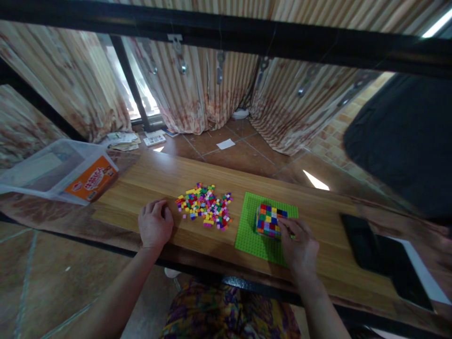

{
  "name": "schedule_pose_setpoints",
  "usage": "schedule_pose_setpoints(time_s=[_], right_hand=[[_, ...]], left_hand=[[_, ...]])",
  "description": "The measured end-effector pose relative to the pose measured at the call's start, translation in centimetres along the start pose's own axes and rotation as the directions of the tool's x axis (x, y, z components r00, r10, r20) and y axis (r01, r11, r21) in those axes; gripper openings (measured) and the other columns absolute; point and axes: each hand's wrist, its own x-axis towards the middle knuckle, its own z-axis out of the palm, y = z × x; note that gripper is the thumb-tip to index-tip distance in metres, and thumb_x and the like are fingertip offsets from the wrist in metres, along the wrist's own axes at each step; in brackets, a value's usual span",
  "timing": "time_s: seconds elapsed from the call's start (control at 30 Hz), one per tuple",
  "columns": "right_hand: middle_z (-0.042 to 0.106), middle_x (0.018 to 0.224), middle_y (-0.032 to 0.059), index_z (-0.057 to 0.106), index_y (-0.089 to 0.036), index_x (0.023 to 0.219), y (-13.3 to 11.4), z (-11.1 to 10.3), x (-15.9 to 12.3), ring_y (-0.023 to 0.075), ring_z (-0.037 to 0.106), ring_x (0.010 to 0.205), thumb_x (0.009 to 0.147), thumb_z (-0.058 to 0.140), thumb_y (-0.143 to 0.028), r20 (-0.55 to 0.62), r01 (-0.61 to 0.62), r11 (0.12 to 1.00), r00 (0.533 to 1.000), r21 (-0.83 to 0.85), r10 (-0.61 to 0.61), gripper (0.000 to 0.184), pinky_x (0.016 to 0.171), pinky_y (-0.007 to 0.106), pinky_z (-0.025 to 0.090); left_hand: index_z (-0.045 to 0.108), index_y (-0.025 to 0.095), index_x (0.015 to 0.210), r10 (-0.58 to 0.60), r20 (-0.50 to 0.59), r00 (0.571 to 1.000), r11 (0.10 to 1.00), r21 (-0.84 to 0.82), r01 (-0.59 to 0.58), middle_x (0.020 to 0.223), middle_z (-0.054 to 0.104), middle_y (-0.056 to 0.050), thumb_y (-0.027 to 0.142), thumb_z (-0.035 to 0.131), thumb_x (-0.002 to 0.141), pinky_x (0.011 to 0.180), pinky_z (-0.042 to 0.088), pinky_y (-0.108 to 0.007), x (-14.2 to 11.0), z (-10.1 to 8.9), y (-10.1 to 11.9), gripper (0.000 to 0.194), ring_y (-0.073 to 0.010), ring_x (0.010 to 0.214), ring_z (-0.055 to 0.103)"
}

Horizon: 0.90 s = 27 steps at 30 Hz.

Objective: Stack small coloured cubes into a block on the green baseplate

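Note:
A block built of many-coloured toy bricks (269,220) stands on a green studded baseplate (249,235). My right hand (300,245) is over the plate's right part, thumb and fingers pinched together at the block's right edge. Whatever may be between those fingertips is too small and covered to make out. To the left of the plate lies a loose pile of small toy bricks (206,205) in mixed colours. My left hand (156,223) rests on the wooden table left of this pile, fingers curled in, with nothing visible in it.
A clear plastic box (52,186) with an orange label stands at the table's (148,169) left end. Dark flat objects (367,245) and a white sheet (423,268) lie at the right end. Papers (122,140) are on the floor behind, before the curtains (212,94).

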Motion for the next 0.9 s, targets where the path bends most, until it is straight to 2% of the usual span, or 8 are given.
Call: schedule_pose_setpoints(time_s=[0.33, 0.57, 0.7, 0.8, 0.9], right_hand=[[0.070, 0.094, 0.0077, 0.074, -0.017, 0.099, 0.4, 0.1, -0.9, 0.0173, 0.066, 0.088, 0.094, 0.051, -0.021, -0.015, 0.179, 0.982, 0.983, -0.064, -0.181, 0.024, 0.080, 0.030, 0.054], [0.071, 0.096, 0.0089, 0.074, -0.018, 0.102, 0.4, 0.2, -1.2, 0.0189, 0.065, 0.091, 0.095, 0.045, -0.021, 0.030, 0.185, 0.982, 0.983, -0.049, -0.184, 0.029, 0.085, 0.035, 0.054], [0.071, 0.097, 0.0093, 0.074, -0.019, 0.098, 0.2, 0.0, -1.1, 0.0195, 0.066, 0.091, 0.095, 0.045, -0.026, 0.045, 0.087, 0.996, 0.995, 0.036, -0.088, 0.031, 0.086, 0.037, 0.054], [0.071, 0.100, 0.0090, 0.074, -0.019, 0.098, -0.2, -0.4, -0.9, 0.0193, 0.067, 0.091, 0.094, 0.047, -0.033, 0.071, -0.068, 0.985, 0.996, 0.158, 0.057, 0.030, 0.084, 0.036, 0.054], [0.073, 0.100, 0.0088, 0.072, -0.019, 0.102, -0.4, -0.8, -0.6, 0.0197, 0.068, 0.089, 0.092, 0.051, -0.039, 0.081, -0.217, 0.945, 0.976, 0.244, 0.203, 0.030, 0.081, 0.035, 0.054]], left_hand=[[0.068, 0.015, 0.101, -0.009, 0.006, 1.000, 1.000, -0.007, 0.009, 0.105, 0.067, -0.013, 0.026, 0.047, 0.086, 0.093, 0.044, -0.044, 0.0, 0.1, -0.1, 0.028, -0.0286, 0.100, 0.057], [0.068, 0.015, 0.100, -0.019, 0.007, 1.000, 1.000, -0.013, 0.019, 0.105, 0.067, -0.013, 0.026, 0.047, 0.086, 0.092, 0.044, -0.045, 0.0, -0.1, 0.1, 0.028, -0.0290, 0.100, 0.057], [0.068, 0.016, 0.100, -0.006, 0.009, 1.000, 1.000, -0.027, 0.006, 0.105, 0.067, -0.013, 0.026, 0.046, 0.087, 0.093, 0.044, -0.045, 0.1, -0.2, 0.2, 0.028, -0.0290, 0.099, 0.057], [0.068, 0.015, 0.099, -0.003, 0.005, 1.000, 1.000, -0.024, 0.003, 0.104, 0.067, -0.014, 0.027, 0.045, 0.087, 0.092, 0.044, -0.045, 0.1, -0.2, 0.2, 0.029, -0.0291, 0.098, 0.058], [0.069, 0.014, 0.100, -0.008, 0.002, 1.000, 1.000, -0.011, 0.008, 0.104, 0.067, -0.014, 0.027, 0.045, 0.088, 0.092, 0.044, -0.045, 0.1, -0.1, 0.1, 0.030, -0.0292, 0.098, 0.058]])
